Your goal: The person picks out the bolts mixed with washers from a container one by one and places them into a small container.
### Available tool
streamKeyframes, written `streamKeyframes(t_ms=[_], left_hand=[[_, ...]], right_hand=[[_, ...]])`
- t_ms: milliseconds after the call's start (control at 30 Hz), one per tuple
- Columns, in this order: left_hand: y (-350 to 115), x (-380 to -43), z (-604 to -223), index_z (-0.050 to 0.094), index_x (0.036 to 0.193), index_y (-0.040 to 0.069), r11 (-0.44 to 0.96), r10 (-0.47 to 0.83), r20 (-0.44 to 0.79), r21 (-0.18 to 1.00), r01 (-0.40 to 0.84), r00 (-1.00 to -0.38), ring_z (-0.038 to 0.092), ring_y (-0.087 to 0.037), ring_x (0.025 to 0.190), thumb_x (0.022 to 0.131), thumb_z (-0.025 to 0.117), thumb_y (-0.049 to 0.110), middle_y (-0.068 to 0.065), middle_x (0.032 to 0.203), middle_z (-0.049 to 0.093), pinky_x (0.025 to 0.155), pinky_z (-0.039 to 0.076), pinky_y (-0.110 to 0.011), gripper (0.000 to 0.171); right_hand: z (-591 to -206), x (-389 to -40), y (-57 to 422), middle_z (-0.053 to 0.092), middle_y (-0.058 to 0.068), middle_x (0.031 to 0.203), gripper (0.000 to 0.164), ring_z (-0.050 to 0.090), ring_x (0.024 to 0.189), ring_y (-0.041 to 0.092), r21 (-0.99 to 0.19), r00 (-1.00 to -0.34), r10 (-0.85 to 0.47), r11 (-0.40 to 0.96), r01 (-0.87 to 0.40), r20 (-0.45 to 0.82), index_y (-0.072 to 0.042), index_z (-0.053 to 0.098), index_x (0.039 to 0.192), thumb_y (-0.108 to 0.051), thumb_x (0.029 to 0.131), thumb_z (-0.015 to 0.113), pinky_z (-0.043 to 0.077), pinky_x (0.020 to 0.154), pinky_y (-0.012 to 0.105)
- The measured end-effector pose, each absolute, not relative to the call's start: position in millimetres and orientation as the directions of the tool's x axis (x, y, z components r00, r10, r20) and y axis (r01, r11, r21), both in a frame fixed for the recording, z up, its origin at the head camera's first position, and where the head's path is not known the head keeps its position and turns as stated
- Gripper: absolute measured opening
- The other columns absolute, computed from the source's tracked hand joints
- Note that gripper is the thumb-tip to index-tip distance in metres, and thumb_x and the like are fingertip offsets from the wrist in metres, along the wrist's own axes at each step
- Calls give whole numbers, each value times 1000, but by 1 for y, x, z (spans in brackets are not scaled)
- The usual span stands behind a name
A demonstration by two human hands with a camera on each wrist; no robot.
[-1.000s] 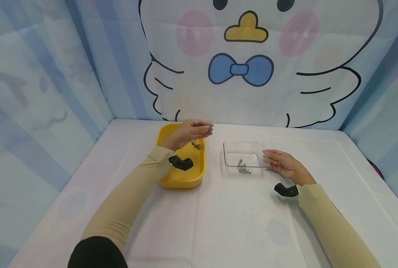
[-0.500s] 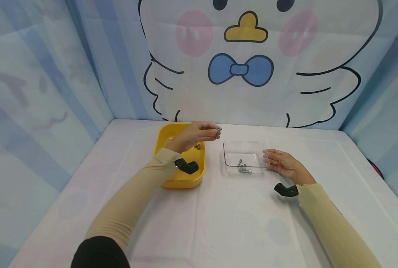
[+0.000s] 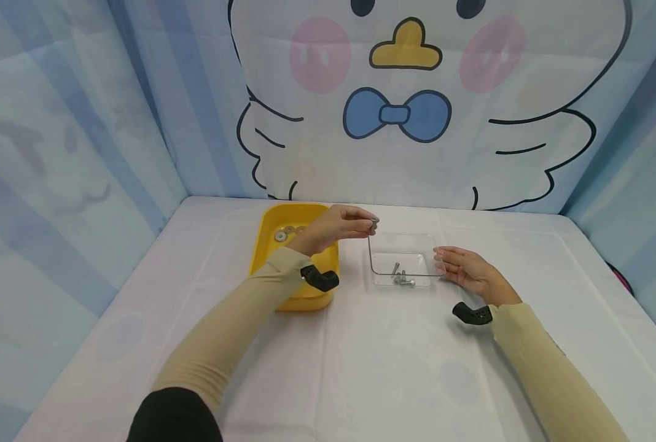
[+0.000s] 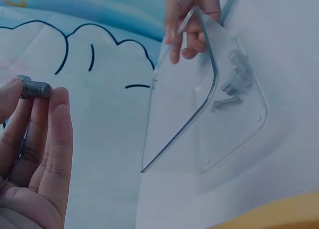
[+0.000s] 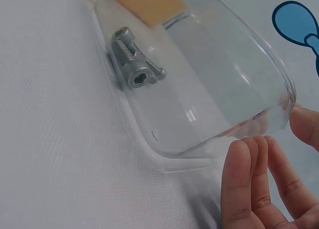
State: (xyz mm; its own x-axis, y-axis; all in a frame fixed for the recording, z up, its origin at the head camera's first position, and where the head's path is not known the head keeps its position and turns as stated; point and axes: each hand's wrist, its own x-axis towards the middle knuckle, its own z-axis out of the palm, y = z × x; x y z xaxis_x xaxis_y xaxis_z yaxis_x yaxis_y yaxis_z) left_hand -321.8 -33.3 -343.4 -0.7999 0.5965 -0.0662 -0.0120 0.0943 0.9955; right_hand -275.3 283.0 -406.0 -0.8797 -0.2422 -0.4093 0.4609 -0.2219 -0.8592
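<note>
My left hand pinches a grey metal bolt between thumb and fingertips. In the head view it is just past the yellow tray's right side, by the clear plastic box's back left corner. Several silver socket-head bolts lie loose in that box along its front side. My right hand is at the box's right wall, with straight fingertips against the outside and the thumb by a corner of the rim.
The yellow tray stands left of the clear box, partly under my left forearm. Round silver washer-like discs lie in its back part. A patterned cloth backdrop closes off the table's rear edge.
My left hand has carried the bolt rightward and slightly nearer, from over the yellow tray to the clear box's edge. The discs in the tray have come into sight. My right hand stays still.
</note>
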Motion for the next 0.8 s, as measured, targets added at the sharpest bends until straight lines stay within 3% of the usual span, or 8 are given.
streamKeyframes(t_ms=[167,367,800], left_hand=[[-27,-321,-344,59,120,-3,110,595,-82,994,-20,-799,63,-26,104,93,57,9,-18,115,64,97,51,-31,29],[-22,-319,-344,60,119,-3,104,603,-89,994,-33,-792,62,-30,109,93,57,10,-23,121,61,95,52,-29,29],[-11,-322,-348,61,119,0,150,558,-150,986,-79,-816,64,-24,104,92,57,11,-18,119,63,96,51,-30,29]], right_hand=[[-407,-277,283,68,-10,94,11,62,83,5,-862,-880,-240,-213,460,-410,-20,65,94,-13,94,56,55,76,19],[-407,-277,283,69,-11,94,12,63,81,5,-866,-881,-244,-206,455,-405,-20,66,93,-13,94,55,55,75,19],[-409,-278,284,68,-12,95,7,62,81,4,-872,-883,-233,-189,451,-407,-21,63,95,-15,92,59,55,75,19]])
